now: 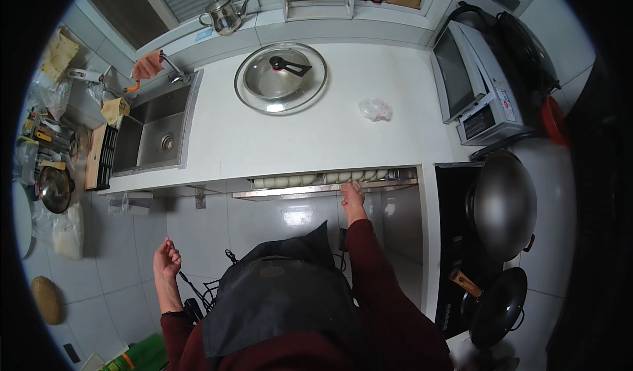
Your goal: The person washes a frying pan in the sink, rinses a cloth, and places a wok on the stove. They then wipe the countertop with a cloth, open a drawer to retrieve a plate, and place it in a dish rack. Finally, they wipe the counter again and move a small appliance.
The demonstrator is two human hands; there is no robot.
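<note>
My right hand (352,199) is at the front edge of a pull-out drawer (292,191) under the white counter, its fingers curled over the rim. The drawer stands partly out. A wire rack inside holds a row of white bowls or dishes (284,180), mostly hidden beneath the countertop. My left hand (167,260) hangs in the air over the tiled floor, away from the counter. Its fingers are loosely bent and nothing shows in it.
On the white countertop (277,141) lie a glass lid (257,82) with a black handle and a crumpled plastic bag (376,109). A steel sink (148,138) is at left, a microwave (457,74) at right. Two woks (504,208) stand by the black cooktop (452,213).
</note>
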